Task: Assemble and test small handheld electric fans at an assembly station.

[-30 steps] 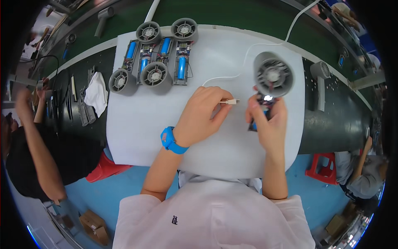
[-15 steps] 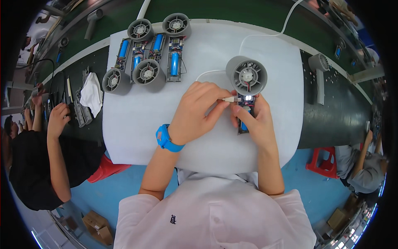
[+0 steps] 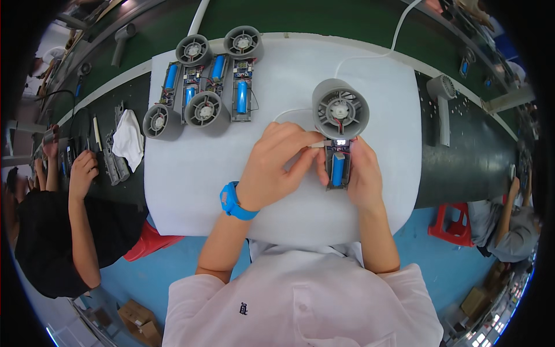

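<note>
My left hand point(image 3: 281, 165), with a blue band on its wrist, pinches the white plug of a charging cable point(image 3: 315, 145). The plug meets the left edge of a circuit board whose small display point(image 3: 341, 142) glows white. That board belongs to an opened handheld fan point(image 3: 340, 111), with a round grey head at the top and a blue battery cell point(image 3: 337, 169) in its handle. Closed around the handle from the right is my right hand point(image 3: 365, 173); some of its fingers are hidden behind the handle. The fan's grille faces up.
Several opened fans point(image 3: 207, 109) with blue cells lie at the mat's point(image 3: 277, 220) upper left. A white cloth point(image 3: 128, 140) and grey shells point(image 3: 115, 168) sit left, near a co-worker's hand point(image 3: 84, 168). An assembled fan point(image 3: 443, 104) lies right. Behind runs a green belt point(image 3: 300, 17).
My right thumb has moved off the front of the handle to its right side, uncovering the blue cell. The plug stays at the board's edge, and the display remains lit.
</note>
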Action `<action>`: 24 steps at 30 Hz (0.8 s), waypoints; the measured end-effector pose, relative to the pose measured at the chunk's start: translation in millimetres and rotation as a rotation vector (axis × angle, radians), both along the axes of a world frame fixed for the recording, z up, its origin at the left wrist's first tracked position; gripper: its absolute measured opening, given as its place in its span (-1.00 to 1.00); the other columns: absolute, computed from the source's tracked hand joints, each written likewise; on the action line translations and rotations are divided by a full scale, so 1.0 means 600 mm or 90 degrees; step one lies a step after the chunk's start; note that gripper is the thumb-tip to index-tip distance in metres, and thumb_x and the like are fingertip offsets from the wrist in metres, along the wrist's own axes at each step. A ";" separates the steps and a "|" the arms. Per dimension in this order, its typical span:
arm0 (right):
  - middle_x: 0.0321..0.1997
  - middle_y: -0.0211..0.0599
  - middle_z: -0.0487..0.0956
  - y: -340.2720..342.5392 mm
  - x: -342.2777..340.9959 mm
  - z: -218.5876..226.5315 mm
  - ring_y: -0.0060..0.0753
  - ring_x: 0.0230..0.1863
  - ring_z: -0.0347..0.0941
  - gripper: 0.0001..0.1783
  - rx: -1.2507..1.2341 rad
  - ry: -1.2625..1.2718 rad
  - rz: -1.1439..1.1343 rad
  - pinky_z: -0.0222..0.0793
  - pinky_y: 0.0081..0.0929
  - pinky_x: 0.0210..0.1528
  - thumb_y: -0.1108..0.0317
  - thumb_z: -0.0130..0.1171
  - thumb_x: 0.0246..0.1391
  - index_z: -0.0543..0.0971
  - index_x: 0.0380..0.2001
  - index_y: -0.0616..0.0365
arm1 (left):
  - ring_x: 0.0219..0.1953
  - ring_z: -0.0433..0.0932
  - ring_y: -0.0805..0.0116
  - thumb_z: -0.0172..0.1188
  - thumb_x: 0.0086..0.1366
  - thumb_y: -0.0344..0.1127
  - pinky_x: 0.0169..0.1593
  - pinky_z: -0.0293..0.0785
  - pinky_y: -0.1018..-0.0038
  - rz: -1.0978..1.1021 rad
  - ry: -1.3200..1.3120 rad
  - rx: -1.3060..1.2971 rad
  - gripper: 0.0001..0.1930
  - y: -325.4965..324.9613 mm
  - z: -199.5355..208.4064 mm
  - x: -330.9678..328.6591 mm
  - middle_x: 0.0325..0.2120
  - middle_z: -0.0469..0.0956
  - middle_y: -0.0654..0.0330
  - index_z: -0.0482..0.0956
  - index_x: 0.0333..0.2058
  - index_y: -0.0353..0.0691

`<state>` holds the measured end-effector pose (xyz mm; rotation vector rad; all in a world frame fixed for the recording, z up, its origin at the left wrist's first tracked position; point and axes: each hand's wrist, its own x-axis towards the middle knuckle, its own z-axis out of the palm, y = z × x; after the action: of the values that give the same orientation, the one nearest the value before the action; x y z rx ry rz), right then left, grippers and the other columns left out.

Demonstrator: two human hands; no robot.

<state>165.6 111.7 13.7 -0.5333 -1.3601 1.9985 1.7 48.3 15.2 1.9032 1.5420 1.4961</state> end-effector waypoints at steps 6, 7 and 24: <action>-0.38 -0.01 0.51 0.003 0.003 0.007 -0.31 -0.57 0.39 -0.45 -0.086 0.047 0.023 0.28 -0.46 -0.50 0.09 -0.21 0.28 0.34 0.00 0.46 | -0.45 0.41 0.24 0.21 0.04 -0.56 -0.30 0.27 0.39 0.000 -0.006 -0.009 -0.77 -0.008 0.010 -0.008 -0.53 0.44 0.20 0.57 -0.27 -0.23; -0.38 -0.06 0.52 0.000 0.005 0.012 -0.36 -0.57 0.38 -0.45 -0.098 0.040 0.020 0.27 -0.50 -0.48 0.06 -0.13 0.25 0.38 -0.06 0.45 | -0.46 0.39 0.25 0.22 0.04 -0.55 -0.32 0.26 0.39 -0.016 0.001 0.017 -0.77 -0.008 0.005 -0.008 -0.54 0.42 0.21 0.56 -0.27 -0.23; -0.26 -0.26 0.51 0.200 -0.253 0.153 -0.57 -0.40 0.44 -0.64 0.199 -0.158 0.164 0.37 -0.58 -0.32 0.26 0.01 0.23 0.41 -0.03 0.31 | -0.37 0.41 0.23 0.15 0.17 -0.47 -0.22 0.28 0.36 -0.131 0.140 -0.089 -0.68 -0.013 -0.010 -0.001 -0.48 0.40 0.18 0.52 -0.07 -0.23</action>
<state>14.1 231.6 105.6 -0.4914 -1.9386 1.9067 1.3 40.7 9.5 2.1260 1.4411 1.0952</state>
